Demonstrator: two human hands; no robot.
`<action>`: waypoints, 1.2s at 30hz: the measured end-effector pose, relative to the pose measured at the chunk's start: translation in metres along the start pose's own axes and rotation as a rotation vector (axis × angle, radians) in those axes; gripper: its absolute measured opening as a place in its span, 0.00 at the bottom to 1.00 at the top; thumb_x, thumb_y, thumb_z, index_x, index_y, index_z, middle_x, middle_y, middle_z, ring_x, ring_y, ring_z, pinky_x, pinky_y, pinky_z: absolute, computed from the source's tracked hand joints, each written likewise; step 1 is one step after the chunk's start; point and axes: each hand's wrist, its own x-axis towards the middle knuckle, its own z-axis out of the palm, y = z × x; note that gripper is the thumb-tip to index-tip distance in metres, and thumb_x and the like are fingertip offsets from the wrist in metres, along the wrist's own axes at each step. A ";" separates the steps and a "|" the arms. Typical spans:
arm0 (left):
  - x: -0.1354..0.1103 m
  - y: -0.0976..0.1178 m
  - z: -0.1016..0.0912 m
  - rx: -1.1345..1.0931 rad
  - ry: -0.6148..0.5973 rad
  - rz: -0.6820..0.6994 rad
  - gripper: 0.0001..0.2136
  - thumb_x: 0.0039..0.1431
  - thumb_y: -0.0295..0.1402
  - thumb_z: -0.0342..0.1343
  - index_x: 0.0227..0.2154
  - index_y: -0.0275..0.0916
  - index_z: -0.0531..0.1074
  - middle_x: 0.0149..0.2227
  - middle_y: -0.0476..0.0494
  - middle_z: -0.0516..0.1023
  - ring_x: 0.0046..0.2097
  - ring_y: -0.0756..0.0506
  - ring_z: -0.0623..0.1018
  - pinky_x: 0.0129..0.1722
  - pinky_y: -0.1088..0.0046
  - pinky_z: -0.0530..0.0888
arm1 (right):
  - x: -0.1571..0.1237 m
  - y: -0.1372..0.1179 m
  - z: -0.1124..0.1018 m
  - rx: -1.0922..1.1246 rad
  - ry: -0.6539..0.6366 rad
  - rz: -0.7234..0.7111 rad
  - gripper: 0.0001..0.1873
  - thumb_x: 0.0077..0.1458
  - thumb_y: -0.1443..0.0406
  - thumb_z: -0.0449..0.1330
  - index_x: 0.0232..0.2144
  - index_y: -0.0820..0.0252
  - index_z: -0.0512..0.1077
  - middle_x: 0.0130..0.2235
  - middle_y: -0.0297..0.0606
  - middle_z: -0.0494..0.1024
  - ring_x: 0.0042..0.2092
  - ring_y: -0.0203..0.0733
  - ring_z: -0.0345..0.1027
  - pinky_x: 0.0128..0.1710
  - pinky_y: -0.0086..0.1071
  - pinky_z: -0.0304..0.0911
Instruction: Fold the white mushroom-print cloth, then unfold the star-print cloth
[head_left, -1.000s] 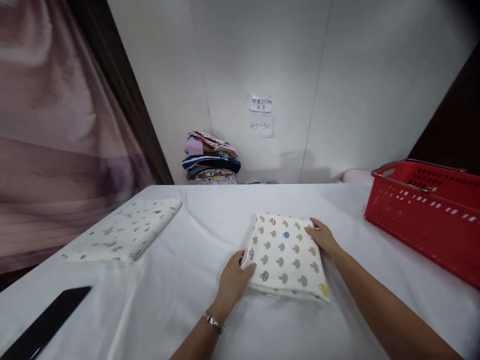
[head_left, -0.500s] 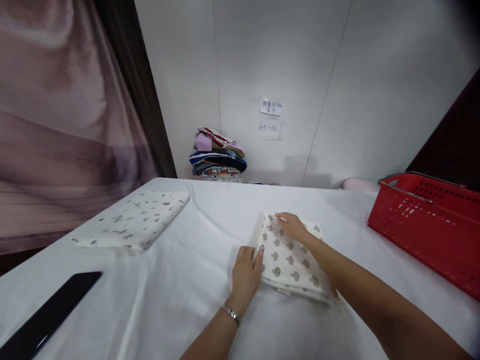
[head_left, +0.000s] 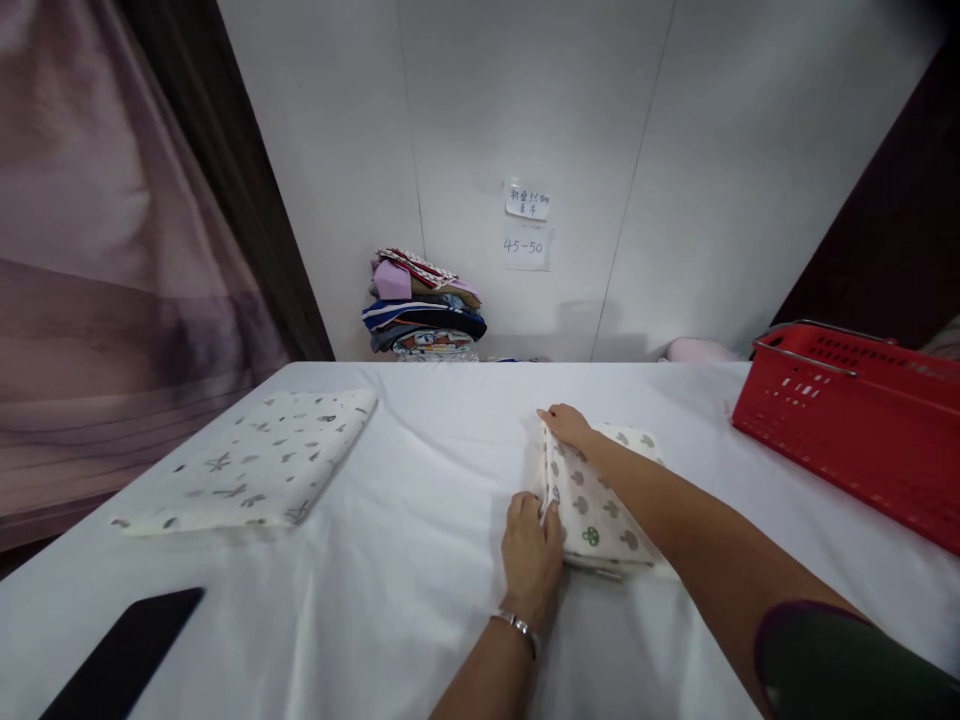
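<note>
Hands apart from each other in the head view, I have both clamped on the left edge of a mushroom-print cloth [head_left: 589, 503], my left hand [head_left: 531, 550] nearer me, my right hand [head_left: 568, 425] at the far corner. It lies folded on the white table cover [head_left: 405, 620], between another folded cloth [head_left: 262, 455] and a red basket [head_left: 855, 440].

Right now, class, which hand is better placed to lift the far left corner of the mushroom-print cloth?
Probably the right hand: its arm crosses the cloth, and its fingers are at that corner. The left hand is at the left edge, nearer the person.
</note>
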 end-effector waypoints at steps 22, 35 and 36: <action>0.002 -0.007 0.001 0.097 -0.044 0.018 0.06 0.58 0.35 0.46 0.30 0.40 0.65 0.39 0.42 0.68 0.44 0.43 0.70 0.42 0.67 0.67 | -0.057 0.020 0.019 -0.052 0.181 -0.050 0.23 0.60 0.62 0.46 0.56 0.59 0.60 0.60 0.41 0.60 0.60 0.45 0.51 0.58 0.39 0.46; 0.005 -0.009 -0.006 -0.102 -0.006 -0.055 0.15 0.58 0.42 0.47 0.42 0.38 0.65 0.43 0.40 0.71 0.43 0.44 0.72 0.42 0.68 0.67 | -0.111 0.060 -0.012 -0.184 0.144 -0.008 0.26 0.57 0.61 0.51 0.57 0.61 0.60 0.62 0.47 0.54 0.64 0.52 0.43 0.60 0.46 0.43; 0.007 -0.009 -0.007 -0.122 -0.027 -0.089 0.17 0.58 0.43 0.48 0.45 0.37 0.65 0.44 0.39 0.71 0.43 0.44 0.72 0.42 0.68 0.67 | -0.123 0.074 -0.015 -0.191 0.184 0.049 0.27 0.56 0.61 0.51 0.57 0.62 0.60 0.62 0.47 0.55 0.63 0.53 0.44 0.59 0.47 0.44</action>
